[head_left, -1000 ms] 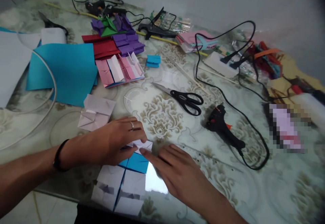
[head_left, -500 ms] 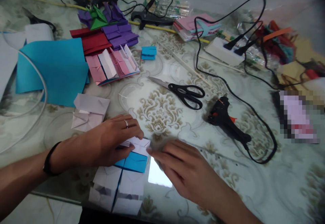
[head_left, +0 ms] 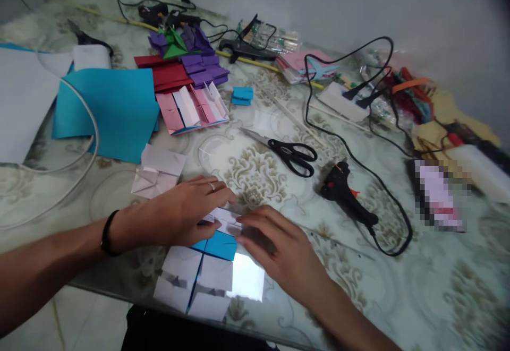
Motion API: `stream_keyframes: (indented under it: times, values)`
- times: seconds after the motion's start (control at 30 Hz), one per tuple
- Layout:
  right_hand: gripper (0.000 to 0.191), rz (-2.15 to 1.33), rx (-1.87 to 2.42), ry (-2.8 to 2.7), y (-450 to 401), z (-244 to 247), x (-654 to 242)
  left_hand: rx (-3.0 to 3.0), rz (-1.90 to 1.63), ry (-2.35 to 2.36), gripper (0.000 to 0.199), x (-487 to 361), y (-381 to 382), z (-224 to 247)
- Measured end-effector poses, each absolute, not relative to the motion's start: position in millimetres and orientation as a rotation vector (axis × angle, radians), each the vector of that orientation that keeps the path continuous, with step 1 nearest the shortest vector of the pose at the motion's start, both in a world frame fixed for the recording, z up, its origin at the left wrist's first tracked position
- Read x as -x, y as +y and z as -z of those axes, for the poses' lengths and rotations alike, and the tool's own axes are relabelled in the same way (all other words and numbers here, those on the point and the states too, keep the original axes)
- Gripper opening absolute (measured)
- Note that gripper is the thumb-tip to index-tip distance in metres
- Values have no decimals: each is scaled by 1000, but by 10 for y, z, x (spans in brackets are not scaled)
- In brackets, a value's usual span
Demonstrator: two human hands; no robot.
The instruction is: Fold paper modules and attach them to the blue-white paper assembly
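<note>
A white and blue folded paper [head_left: 194, 282] lies at the table's near edge, creased down the middle with flaps spread to both sides. My left hand [head_left: 187, 207], with a ring and a black wristband, grips the paper's far end, thumb on the near side and fingers bent over the far edge. At the far right corner, the thumb and forefinger of my right hand [head_left: 282, 250] close on the white flap. My palm and fingers hide part of the far end. Just beyond my left wrist is a pale folded paper piece [head_left: 158, 170].
Black scissors [head_left: 292, 155] and a corded glue gun [head_left: 348, 194] lie ahead to the right. Blue sheets [head_left: 105, 112], a red folded piece [head_left: 161, 74] and a pink folded piece [head_left: 193, 108] sit at the left. A power strip [head_left: 343, 101] stands at the back right.
The camera view has shifted, so the table appears lower. My right fingers have moved in along the paper's right edge, and the thumb is now apart below the forefinger.
</note>
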State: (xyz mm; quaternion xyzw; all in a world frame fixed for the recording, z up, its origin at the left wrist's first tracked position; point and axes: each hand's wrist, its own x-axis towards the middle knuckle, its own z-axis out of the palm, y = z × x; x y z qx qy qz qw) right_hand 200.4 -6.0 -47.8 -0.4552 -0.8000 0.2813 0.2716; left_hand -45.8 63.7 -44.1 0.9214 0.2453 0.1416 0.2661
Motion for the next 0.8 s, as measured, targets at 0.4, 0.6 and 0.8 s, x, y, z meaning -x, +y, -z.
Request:
stream_keyframes:
  times: [0.4,0.6,0.8]
  values:
    - [15,-878,1430,-1979,128,379,-1927,-2513,-330,700,29,455,610,445]
    - [28,-1409,1169,-1391,210,296,-2068,-2464,-357,734,47,463,603,461]
    - [17,-1078,1298,-1742,129,362,-1938,-2436,-355,737,49,460,603,458]
